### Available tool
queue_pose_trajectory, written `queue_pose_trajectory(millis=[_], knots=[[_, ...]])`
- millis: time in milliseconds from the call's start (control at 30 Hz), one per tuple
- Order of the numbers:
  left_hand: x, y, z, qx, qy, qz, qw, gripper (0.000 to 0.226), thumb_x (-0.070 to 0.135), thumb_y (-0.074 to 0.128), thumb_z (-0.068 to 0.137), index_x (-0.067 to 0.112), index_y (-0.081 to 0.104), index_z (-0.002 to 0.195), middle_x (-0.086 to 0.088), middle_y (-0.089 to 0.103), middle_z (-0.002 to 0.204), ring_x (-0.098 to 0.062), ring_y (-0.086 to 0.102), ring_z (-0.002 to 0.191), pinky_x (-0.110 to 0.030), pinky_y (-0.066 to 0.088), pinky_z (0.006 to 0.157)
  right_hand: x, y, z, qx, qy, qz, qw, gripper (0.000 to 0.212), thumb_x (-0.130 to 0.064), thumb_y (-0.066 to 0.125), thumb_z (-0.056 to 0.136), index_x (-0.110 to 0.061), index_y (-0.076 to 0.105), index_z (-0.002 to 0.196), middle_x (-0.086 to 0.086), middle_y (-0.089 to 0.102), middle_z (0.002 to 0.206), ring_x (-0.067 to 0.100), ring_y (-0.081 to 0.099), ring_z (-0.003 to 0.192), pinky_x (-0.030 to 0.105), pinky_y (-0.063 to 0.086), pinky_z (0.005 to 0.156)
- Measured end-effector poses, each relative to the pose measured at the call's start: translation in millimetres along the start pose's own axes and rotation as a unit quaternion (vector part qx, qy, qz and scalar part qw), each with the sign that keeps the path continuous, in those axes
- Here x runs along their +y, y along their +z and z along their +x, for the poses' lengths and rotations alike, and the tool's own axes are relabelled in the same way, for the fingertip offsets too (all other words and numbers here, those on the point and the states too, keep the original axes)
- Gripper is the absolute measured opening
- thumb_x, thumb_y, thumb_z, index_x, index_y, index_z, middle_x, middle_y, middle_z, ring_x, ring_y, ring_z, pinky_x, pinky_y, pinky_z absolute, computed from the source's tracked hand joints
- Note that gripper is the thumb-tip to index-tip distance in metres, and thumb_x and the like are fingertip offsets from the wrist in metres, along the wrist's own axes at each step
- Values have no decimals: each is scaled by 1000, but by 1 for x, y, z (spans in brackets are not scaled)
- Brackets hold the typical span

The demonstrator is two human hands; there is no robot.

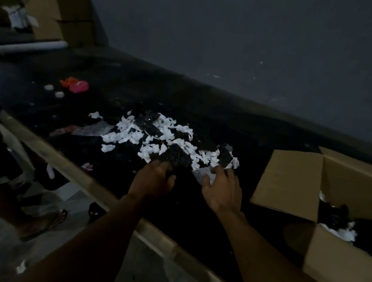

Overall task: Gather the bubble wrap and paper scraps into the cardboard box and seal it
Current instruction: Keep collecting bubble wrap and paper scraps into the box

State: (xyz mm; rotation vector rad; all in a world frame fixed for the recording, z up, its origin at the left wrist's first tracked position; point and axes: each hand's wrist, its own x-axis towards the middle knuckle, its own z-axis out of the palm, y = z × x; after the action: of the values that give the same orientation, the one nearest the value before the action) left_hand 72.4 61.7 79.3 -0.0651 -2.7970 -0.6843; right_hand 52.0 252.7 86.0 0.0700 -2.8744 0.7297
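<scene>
In the head view, a heap of torn white paper scraps and dark bubble wrap pieces [170, 138] is seen in the middle of a black table top [209, 110]. The heap's long axis runs from far left to near right, its near-right end pointing toward an open brown cardboard box [344, 263] at the right end of the table. The scraps are crumpled and bright; the bubble wrap is dark, flat and dotted. The box opening faces up, one flap [291, 183] is folded out toward the heap, and more white scraps and dark pieces are seen inside.

The left hand [157, 175] is placed at the heap's near edge, fingers curled down over one dark bubble wrap sheet [176, 156]; whether it is actually gripped cannot be told in the dim light. The right hand [221, 188] is held open just beside it, fingers spread, with fingertips touching scraps. A small pink object [79, 86] is seen at far left.
</scene>
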Motion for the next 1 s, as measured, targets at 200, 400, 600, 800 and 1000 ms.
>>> queue_pose_trajectory(millis=[200, 400, 600, 800, 1000], knots=[[-5, 35, 42, -3, 48, -25, 999, 30, 29, 61, 87, 9, 62, 109, -16, 62, 103, -33, 60, 93, -40, 51, 80, 18, 20, 34, -10, 75, -7, 997, 39, -40, 49, 93, -18, 53, 126, 15, 47, 130, 36, 45, 117, 48, 45, 92], [-29, 83, 98, -64, 38, -10, 997, 30, 28, 56, 88, 14, 57, 114, -14, 58, 112, -30, 58, 100, -41, 51, 85, 37, 71, 72, -35, 147, -24, 988, 38, -40, 50, 91, -24, 50, 125, 14, 41, 134, 39, 39, 122, 52, 42, 97], [-57, 118, 143, -79, 16, 50, 996, 44, 32, 60, 84, 21, 50, 126, -16, 46, 131, -38, 42, 123, -53, 43, 96, 45, 111, 109, -53, 179, -57, 981, 49, -53, 51, 86, -37, 44, 132, 12, 28, 144, 40, 27, 130, 57, 31, 103], [-79, 154, 168, -210, 25, 66, 975, 58, 39, 48, 95, 26, 28, 147, -7, 30, 153, -33, 17, 143, -58, 13, 113, 57, 142, 119, -126, 212, -66, 967, 55, -65, 47, 86, -36, 45, 133, 10, 16, 152, 44, 18, 137, 60, 29, 103], [-103, 169, 161, -156, 81, 33, 984, 31, 31, 51, 83, 4, 65, 86, -21, 59, 90, -43, 56, 84, -46, 49, 76, 59, 169, 112, -56, 172, -25, 983, 55, -39, 38, 83, -1, 66, 111, 24, 61, 103, 46, 54, 105, 47, 42, 95]])
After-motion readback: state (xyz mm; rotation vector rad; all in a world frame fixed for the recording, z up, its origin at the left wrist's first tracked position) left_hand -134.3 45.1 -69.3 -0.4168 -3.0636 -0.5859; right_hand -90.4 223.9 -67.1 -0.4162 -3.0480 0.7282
